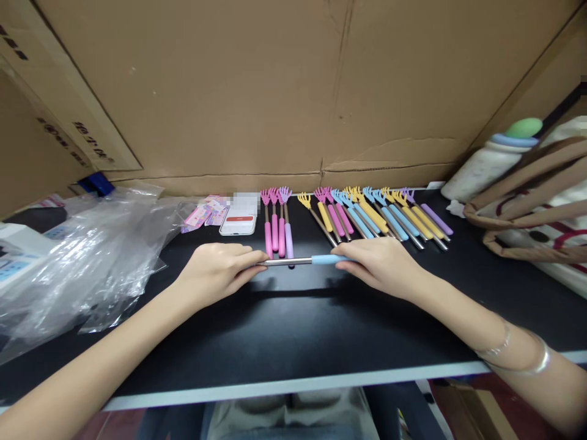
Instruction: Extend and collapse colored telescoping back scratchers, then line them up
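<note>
You have a blue-handled rod (296, 261) that should handle as light and stiff; its bare metal length looks smooth and might slip or turn between your fingertips, while the blue sleeve probably gives more purchase, so the sleeve is the surer place to take hold; it seems hardly fragile, though its left end is hidden by your hand. It lies level above the surface (293, 336), between the back and front edges, just in front of the pink and purple scratchers (275, 235); whether it touches them you cannot tell. Your left grip (220, 269) is nearly closed, pinching the metal end between thumb and fingers; your right grip (383, 260) is likewise drawn together, pinching the outer end of the blue sleeve.
</note>
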The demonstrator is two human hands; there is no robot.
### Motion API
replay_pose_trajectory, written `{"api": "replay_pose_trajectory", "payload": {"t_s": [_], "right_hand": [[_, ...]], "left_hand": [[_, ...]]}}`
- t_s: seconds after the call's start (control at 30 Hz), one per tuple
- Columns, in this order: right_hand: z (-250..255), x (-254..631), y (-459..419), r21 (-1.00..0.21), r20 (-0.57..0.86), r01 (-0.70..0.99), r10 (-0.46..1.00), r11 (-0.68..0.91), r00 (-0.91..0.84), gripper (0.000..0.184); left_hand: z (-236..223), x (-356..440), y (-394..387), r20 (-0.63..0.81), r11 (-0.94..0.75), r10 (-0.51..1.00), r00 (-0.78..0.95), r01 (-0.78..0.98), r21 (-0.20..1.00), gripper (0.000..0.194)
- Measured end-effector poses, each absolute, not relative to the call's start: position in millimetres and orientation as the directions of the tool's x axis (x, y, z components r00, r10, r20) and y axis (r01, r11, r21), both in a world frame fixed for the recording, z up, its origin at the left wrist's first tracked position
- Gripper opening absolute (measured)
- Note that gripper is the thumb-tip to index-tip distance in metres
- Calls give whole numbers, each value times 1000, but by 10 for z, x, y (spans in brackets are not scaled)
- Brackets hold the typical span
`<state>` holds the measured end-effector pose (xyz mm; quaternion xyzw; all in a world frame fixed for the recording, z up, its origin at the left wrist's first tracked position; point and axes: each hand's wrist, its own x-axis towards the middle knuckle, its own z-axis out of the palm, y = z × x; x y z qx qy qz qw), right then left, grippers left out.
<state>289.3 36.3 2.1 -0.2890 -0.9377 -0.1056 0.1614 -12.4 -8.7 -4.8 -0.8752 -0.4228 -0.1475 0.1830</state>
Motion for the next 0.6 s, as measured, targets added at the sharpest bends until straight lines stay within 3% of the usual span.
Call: {"api": "replay_pose_trajectory", "payload": {"t_s": [0.27,0.47,0.6], "right_hand": [[23,2863,346,15,216,641,624,767,-751,35],[83,2828,331,-270,37,627,659,730,-751,35],[108,2829,334,-403,8,590,647,700,-762,37]], "left_hand": [[-53,-136,-104,429,-564,673,602,793,-230,25],[-58,-113,-92,469,-568,622,627,774,-281,23],[-40,-98,-103,487,-564,592,642,762,-319,21]]}}
